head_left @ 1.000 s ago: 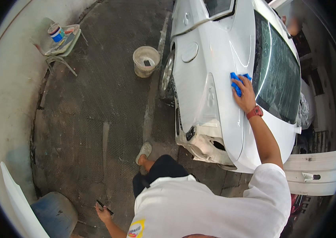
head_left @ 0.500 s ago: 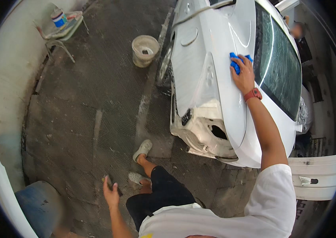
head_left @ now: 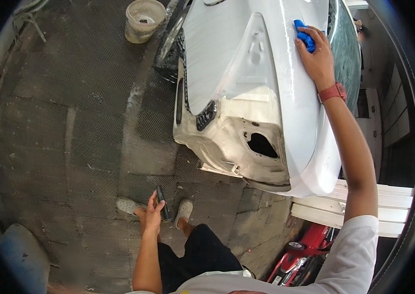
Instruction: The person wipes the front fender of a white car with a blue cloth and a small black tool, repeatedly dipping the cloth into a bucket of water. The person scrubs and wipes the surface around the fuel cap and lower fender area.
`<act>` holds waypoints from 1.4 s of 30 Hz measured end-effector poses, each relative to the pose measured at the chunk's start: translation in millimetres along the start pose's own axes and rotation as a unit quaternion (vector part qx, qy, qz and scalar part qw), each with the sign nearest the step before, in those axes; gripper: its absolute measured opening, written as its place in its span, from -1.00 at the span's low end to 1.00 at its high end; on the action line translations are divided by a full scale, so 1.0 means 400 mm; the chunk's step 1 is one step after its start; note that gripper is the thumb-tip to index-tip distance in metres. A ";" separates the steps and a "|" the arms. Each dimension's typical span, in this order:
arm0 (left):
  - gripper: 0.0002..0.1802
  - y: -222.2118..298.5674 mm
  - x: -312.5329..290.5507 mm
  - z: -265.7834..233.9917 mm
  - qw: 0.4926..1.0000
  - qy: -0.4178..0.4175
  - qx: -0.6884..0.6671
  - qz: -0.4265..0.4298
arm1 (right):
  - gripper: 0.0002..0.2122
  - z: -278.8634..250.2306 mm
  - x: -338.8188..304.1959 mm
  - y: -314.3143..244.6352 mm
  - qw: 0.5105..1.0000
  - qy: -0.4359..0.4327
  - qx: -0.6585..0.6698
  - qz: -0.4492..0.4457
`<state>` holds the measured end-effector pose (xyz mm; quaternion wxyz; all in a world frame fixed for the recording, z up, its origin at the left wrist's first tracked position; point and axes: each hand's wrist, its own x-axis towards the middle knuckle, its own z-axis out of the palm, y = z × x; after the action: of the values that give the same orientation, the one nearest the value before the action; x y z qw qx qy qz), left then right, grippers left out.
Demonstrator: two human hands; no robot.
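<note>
My right hand (head_left: pixel 319 61) is closed over a crumpled blue cloth (head_left: pixel 308 40), pressed on the white car body (head_left: pixel 290 98) beside the rear window (head_left: pixel 348 54). A red watch is on that wrist. Down in front of my legs, my left hand (head_left: pixel 152 215) grips a long, dark, flat block (head_left: pixel 164 202), held apart from the car. The car's bare rear corner shows an unpainted cream recess with a dark hole (head_left: pixel 263 145). A dull, scuffed triangular patch (head_left: pixel 254 59) lies on the side panel.
A dirty white bucket (head_left: pixel 131 27) stands on the dark textured floor left of the car. A loose white panel (head_left: pixel 320 210) lies behind the car, with a red vehicle (head_left: pixel 310 240) near it. A blue barrel-like object (head_left: pixel 23 259) is at lower left.
My feet have stepped and the view has shifted closer to the car's rear corner. My left hand has swung in before my legs with the block. The right hand stays on the cloth.
</note>
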<state>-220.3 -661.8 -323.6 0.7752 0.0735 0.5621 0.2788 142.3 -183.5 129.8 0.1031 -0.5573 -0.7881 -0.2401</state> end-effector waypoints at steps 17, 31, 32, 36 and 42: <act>-0.31 -0.535 -0.013 0.186 0.918 0.017 -0.389 -0.069 | -0.66 0.015 -0.011 -0.029 1.000 -0.001 0.030 -0.005; -0.30 -0.577 -0.020 0.236 0.914 0.009 -0.402 -0.050 | -0.68 0.034 0.020 0.048 0.998 0.007 0.036 -0.058; -0.31 -0.554 -0.024 0.233 0.918 0.014 -0.394 -0.051 | -0.67 0.038 0.016 0.045 0.996 0.001 0.081 -0.043; -0.38 -0.482 -0.026 0.217 0.916 0.004 -0.400 -0.039 | -0.64 0.032 0.009 0.019 0.999 0.033 0.012 -0.011; -0.27 -0.384 -0.036 0.166 0.919 0.009 -0.393 -0.043 | -0.63 0.013 0.016 -0.013 0.999 0.010 0.026 -0.019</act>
<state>-108.9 -783.7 -353.6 0.7477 -0.2639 0.4173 0.4440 135.6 -177.2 126.8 0.1208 -0.5368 -0.8034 -0.2275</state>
